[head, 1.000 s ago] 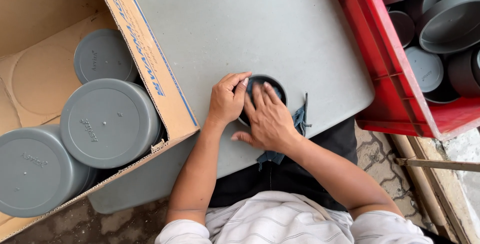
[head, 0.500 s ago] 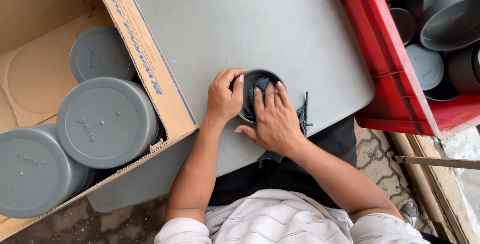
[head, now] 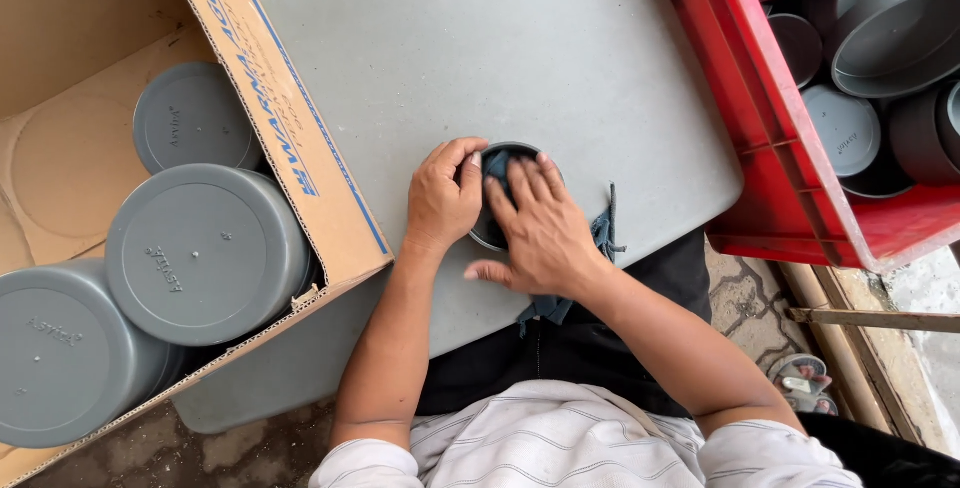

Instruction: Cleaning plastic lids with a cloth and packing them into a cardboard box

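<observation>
My left hand [head: 442, 200] clamps the rim of a small grey cap [head: 490, 230] sitting on the grey table [head: 520, 48] near its front edge. My right hand [head: 540, 233] lies flat, pressing a blue cloth [head: 497, 164] into it. Cardboard box [head: 290, 148] left, red crate [head: 770, 148] right.

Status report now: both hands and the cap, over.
Left hand gripping grey cap rim. Right hand pressing blue cloth inside cap. Table around it unobstructed.
</observation>
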